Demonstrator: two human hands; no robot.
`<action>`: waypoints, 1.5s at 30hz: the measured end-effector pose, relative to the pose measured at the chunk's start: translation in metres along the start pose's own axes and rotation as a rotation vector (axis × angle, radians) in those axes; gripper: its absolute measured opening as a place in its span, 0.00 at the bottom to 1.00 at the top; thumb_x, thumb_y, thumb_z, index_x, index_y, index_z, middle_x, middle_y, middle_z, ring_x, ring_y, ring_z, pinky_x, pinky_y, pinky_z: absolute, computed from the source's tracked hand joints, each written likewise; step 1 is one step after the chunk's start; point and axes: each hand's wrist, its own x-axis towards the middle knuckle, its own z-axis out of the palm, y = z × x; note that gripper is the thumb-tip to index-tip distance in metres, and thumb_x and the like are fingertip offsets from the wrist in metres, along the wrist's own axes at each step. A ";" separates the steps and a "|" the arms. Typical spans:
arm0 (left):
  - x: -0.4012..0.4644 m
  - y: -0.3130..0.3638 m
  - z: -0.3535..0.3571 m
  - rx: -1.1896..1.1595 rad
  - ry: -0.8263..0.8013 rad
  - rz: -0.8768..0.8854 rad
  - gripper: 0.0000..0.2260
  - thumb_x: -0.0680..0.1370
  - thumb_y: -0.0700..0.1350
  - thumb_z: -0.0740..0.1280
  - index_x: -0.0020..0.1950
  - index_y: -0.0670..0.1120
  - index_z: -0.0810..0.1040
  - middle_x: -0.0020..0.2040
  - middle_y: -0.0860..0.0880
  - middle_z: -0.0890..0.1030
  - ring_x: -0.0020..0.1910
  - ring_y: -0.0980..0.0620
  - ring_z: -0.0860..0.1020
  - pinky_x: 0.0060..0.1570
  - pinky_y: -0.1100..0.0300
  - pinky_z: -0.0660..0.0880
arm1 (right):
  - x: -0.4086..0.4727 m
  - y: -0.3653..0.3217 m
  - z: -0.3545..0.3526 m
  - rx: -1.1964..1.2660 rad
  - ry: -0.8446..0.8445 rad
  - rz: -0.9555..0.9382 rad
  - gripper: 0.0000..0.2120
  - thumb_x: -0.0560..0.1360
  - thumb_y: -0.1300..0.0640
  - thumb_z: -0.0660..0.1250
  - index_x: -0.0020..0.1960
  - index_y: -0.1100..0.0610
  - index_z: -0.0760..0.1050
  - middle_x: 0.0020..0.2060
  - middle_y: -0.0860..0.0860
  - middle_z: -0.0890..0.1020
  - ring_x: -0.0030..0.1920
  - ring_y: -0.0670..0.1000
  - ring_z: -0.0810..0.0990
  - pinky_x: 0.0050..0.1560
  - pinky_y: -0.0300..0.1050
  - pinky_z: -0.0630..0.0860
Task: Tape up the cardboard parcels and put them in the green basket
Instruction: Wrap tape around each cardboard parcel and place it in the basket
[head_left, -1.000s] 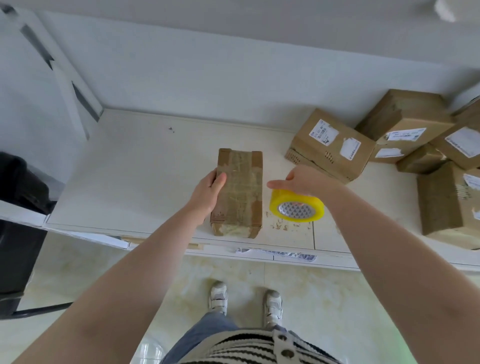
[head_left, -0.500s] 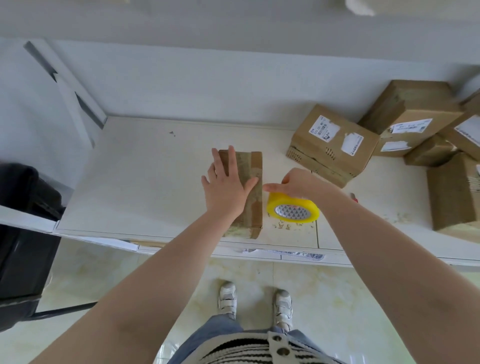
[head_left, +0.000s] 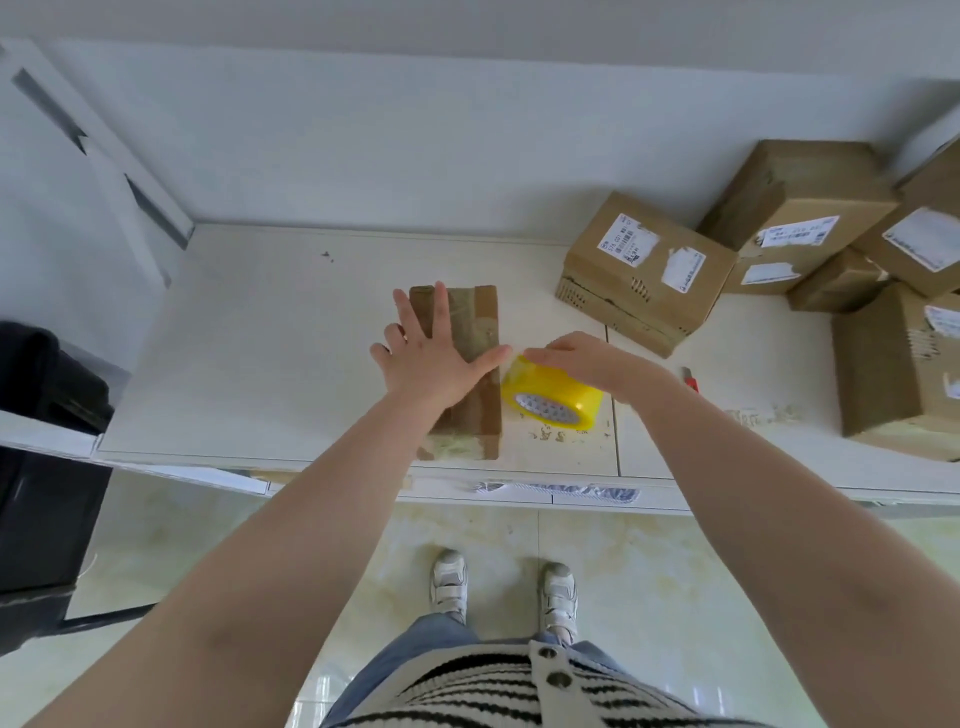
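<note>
My left hand (head_left: 431, 358) presses flat on the parcel (head_left: 460, 374) at the table's (head_left: 249, 353) near edge; right hand (head_left: 592, 364) grips tape roll (head_left: 553, 397) beside it.

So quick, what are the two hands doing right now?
Left hand: open, fingers spread flat, pressing on the taped parcel.
Right hand: holding the yellow tape roll from above, beside the parcel.

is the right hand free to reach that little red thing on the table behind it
Probably not yet: the right hand grips the yellow tape roll. The red thing lies just beside its wrist on the table with nothing over it, so once the roll is let go it looks reachable.
</note>
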 end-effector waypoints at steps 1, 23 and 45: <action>0.002 -0.006 -0.004 -0.031 -0.031 -0.010 0.58 0.53 0.84 0.34 0.77 0.57 0.29 0.80 0.39 0.37 0.74 0.34 0.57 0.68 0.38 0.58 | -0.004 0.001 -0.002 0.087 -0.039 -0.038 0.18 0.77 0.42 0.65 0.51 0.57 0.78 0.45 0.51 0.77 0.48 0.52 0.76 0.48 0.44 0.70; -0.010 -0.003 -0.001 -1.044 -0.381 0.008 0.53 0.62 0.65 0.73 0.76 0.70 0.39 0.71 0.50 0.60 0.65 0.46 0.68 0.62 0.50 0.68 | -0.036 -0.045 -0.057 -0.468 0.210 -0.143 0.30 0.68 0.28 0.64 0.30 0.56 0.72 0.23 0.47 0.67 0.24 0.48 0.67 0.28 0.41 0.63; 0.003 -0.071 0.015 -1.439 -0.455 -0.173 0.46 0.61 0.53 0.79 0.75 0.66 0.63 0.74 0.49 0.71 0.75 0.46 0.63 0.74 0.36 0.54 | -0.019 -0.053 -0.043 -0.614 0.139 -0.083 0.31 0.67 0.26 0.63 0.27 0.54 0.69 0.21 0.45 0.70 0.25 0.47 0.71 0.29 0.42 0.64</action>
